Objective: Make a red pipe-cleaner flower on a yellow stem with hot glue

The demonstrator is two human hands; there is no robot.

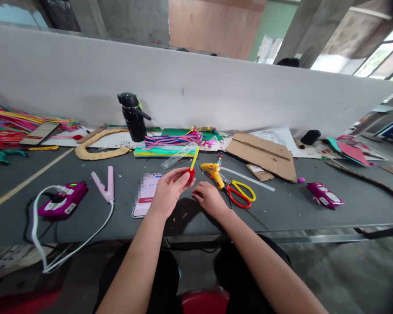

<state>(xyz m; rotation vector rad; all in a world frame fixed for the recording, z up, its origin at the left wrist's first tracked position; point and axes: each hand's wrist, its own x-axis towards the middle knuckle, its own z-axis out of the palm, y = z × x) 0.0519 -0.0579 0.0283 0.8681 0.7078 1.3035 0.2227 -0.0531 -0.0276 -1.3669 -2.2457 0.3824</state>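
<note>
Pinched between the thumb and fingers of my left hand is a small red fuzzy pipe-cleaner piece with a yellow stem pointing up. My right hand is beside it, low over the table, its fingers curled in with nothing visible in them. Just beyond my right hand lies a yellow glue gun. Scissors with red and yellow handles rest to its right. A phone lies partly behind my left forearm.
Bundled pipe cleaners and a clear ruler lie behind my hands. A black bottle stands at the back. Cardboard lies right. Left are a pink hair straightener with a trailing cord and a purple power strip.
</note>
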